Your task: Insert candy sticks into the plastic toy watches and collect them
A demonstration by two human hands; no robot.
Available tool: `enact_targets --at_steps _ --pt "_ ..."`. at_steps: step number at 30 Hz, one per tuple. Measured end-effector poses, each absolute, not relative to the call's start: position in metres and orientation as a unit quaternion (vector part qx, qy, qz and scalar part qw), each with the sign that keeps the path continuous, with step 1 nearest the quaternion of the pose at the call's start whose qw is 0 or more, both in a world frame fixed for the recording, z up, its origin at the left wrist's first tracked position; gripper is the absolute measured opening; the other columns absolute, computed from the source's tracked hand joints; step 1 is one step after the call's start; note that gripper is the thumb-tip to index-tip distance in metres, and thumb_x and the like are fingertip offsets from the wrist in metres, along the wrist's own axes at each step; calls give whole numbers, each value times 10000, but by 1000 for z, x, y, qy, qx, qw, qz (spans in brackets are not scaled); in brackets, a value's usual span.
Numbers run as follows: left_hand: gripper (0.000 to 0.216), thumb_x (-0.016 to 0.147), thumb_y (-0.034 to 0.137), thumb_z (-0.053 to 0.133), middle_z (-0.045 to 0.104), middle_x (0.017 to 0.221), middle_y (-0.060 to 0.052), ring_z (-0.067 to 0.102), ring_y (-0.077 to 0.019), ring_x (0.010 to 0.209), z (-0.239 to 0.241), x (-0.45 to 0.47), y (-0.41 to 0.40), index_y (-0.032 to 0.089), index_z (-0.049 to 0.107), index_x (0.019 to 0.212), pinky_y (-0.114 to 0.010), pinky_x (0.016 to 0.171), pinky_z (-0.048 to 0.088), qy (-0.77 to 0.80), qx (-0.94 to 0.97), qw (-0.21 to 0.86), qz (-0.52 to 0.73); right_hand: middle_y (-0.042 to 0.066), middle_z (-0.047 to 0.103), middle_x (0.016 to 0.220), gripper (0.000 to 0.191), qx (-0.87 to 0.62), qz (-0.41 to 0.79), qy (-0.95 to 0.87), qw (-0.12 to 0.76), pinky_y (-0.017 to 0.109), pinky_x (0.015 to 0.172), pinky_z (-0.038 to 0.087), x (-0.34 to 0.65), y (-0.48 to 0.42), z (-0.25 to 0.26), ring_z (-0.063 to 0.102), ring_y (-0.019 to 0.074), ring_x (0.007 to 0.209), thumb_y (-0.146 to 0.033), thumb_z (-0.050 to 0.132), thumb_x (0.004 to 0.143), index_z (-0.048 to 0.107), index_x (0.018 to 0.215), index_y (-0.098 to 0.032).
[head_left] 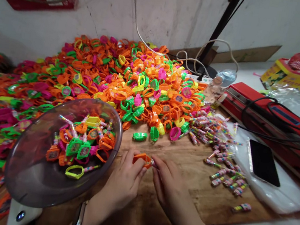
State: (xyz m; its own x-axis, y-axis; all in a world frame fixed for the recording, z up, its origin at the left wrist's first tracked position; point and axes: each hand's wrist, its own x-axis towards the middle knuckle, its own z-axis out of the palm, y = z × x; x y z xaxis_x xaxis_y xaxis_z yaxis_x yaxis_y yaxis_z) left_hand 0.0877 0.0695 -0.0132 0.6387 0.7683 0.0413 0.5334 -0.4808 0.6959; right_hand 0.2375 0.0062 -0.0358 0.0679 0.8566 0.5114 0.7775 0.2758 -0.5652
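My left hand [127, 176] is closed around an orange toy watch [142, 159] above the wooden board. My right hand [169, 179] pinches a small wrapped candy roll [152, 162] against the watch's right end; only a whitish tip of it shows between the fingers. Just beyond my hands lie a green toy watch [139, 136] and another green one [154, 133]. To the left, a dark translucent bowl [37, 182] holds toy watches, several with candy rolls attached. A loose pile of candy rolls [210, 128] spreads to the right.
A large heap of bright toy watches [103, 66] covers the back and left. On the right are a phone [264, 162] on plastic bags [288, 193], a red machine [275, 122] with a black cable, a bottle [214, 88] and a yellow box [291, 76]. A dark pole [220, 28] rises behind.
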Motion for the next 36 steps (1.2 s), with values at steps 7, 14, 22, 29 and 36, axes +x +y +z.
enact_targets --at_steps 7,14,22,29,36 --pt "220 965 253 338 511 1033 -78 560 -188 952 -11 88 64 197 528 868 -336 866 484 391 803 381 241 62 550 670 228 -603 -148 -753 217 338 568 367 229 10 -42 501 212 620 -168 437 945 613 804 -135" --pt "222 965 265 314 492 1006 -67 542 -183 918 5 89 68 202 482 833 -351 863 462 423 806 347 227 73 584 816 282 -628 -68 -696 341 301 624 461 241 11 -41 561 192 715 -305 406 997 555 1134 -109" --pt "199 955 251 318 480 1037 -79 547 -188 950 0 92 65 198 487 864 -353 896 461 405 815 361 202 104 589 882 317 -614 -36 -714 334 339 681 534 236 14 -31 585 216 779 -141 381 967 477 1263 -83" --pt "193 952 241 308 475 1026 -76 545 -192 953 2 93 65 201 464 846 -353 885 472 410 819 352 194 130 573 900 392 -623 -36 -707 333 353 673 543 240 10 -29 582 237 803 -255 404 962 448 1281 -33" --pt "183 936 216 305 469 1065 -103 557 -196 925 -1 95 60 198 464 847 -365 885 477 430 803 375 172 93 572 710 363 -649 -160 -711 218 313 493 434 229 16 -32 593 226 591 -261 253 991 570 924 -97"
